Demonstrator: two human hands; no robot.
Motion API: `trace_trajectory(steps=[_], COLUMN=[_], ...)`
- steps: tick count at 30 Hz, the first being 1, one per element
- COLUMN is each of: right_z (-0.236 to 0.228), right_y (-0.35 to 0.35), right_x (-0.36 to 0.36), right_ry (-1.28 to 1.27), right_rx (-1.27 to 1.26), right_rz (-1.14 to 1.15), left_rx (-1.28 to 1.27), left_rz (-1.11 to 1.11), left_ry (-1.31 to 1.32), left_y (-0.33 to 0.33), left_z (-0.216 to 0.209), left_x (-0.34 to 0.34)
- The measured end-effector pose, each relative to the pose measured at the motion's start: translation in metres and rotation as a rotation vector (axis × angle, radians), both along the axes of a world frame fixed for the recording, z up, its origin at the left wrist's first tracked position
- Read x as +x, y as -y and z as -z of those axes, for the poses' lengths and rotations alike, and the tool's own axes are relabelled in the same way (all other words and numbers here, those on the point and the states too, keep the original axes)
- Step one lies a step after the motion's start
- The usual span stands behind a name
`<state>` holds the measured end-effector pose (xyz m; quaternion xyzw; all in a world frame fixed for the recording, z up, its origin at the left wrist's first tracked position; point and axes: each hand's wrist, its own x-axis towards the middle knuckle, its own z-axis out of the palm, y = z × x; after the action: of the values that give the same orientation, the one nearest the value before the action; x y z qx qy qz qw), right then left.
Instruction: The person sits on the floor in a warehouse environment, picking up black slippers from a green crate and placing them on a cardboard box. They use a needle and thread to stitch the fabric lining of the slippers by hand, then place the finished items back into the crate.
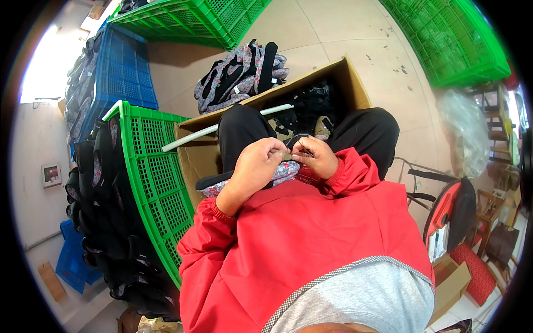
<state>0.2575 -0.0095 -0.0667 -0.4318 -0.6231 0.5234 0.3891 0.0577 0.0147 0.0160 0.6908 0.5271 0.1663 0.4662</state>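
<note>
Both my hands meet above my lap, close to the near edge of an open cardboard box. My left hand (256, 166) is closed in a pinch, its fingertips almost touching those of my right hand (317, 157), which pinches too. What lies between the fingertips is small and dark, and I cannot make it out. Just under them rests a soft grey shoe-like piece (286, 172) with red flecks and black edging. It reaches leftward beneath my left wrist, partly hidden. Beyond my hands the cardboard box (355, 83) holds black and olive pieces (313, 104) between my knees.
A white rod (191, 137) lies across the box. Behind it is a pile of patterned pieces (239, 75). To the left stand a green crate (158, 172), black pieces (119, 233) and a blue crate (125, 72). A red-and-black chair (452, 213) stands right, below a clear plastic bag (463, 130).
</note>
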Motion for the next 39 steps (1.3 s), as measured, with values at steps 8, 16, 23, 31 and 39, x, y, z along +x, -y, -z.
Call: trace_trajectory(steps=[8, 16, 23, 31, 39], right_z=[0.016, 0.010, 0.015, 0.009, 0.006], right_y=[0.011, 0.011, 0.006, -0.008, -0.005], right_x=[-0.013, -0.016, -0.008, 0.041, 0.043], right_ry=[-0.320, -0.273, -0.432, -0.103, 0.114], right_rx=[-0.098, -0.057, -0.202, -0.411, -0.125], right_rz=[0.161, 0.163, 0.133, -0.006, -0.336], left_rx=[0.046, 0.184, 0.240, 0.391, 0.390], left_rz=[0.052, 0.118, 0.084, 0.111, 0.109], left_ry=[-0.049, -0.083, -0.043, -0.054, -0.070], left_y=[0.000, 0.002, 0.004, 0.007, 0.004], left_z=[-0.009, 0.002, 0.005, 0.011, 0.007], left_x=[0.006, 0.007, 0.011, 0.006, 0.008])
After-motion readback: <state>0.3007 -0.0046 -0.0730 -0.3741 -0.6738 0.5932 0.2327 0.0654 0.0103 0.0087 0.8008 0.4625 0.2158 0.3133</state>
